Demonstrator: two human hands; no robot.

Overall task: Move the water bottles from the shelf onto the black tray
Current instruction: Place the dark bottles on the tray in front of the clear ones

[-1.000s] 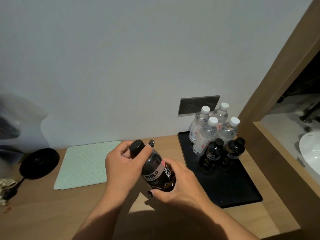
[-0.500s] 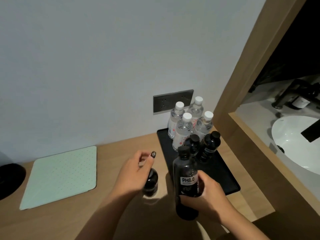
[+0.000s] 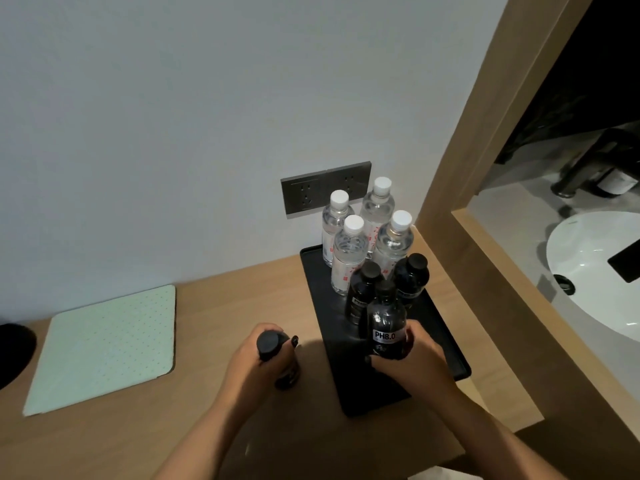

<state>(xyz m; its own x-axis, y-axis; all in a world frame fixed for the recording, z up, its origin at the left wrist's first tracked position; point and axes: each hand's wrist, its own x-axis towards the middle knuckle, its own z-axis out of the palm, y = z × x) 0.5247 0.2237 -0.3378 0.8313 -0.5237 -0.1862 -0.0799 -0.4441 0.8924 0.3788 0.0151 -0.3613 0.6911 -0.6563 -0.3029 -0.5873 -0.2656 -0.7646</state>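
Surface (image 3: 242,299): wooden, carrying the tray and a pale green mat (image 3: 104,344) well to the tray's left.
Tray (image 3: 446,348): black, near the wall socket (image 3: 325,192).
Clear bottles (image 3: 349,258): four, white caps, upright at the tray's back.
Dark bottles (image 3: 412,275): two upright in front of them.
Right hand (image 3: 412,358): fingers wrapped round a dark bottle labelled PH8.0 (image 3: 386,323), upright over the tray's front.
Left hand (image 3: 256,362): fingers curled round another dark bottle (image 3: 277,351), just left of the tray.

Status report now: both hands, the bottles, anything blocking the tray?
Left hand grips dark bottle on the wood counter. Right hand holds PH8.0 bottle on black tray. Six bottles behind; front clear.
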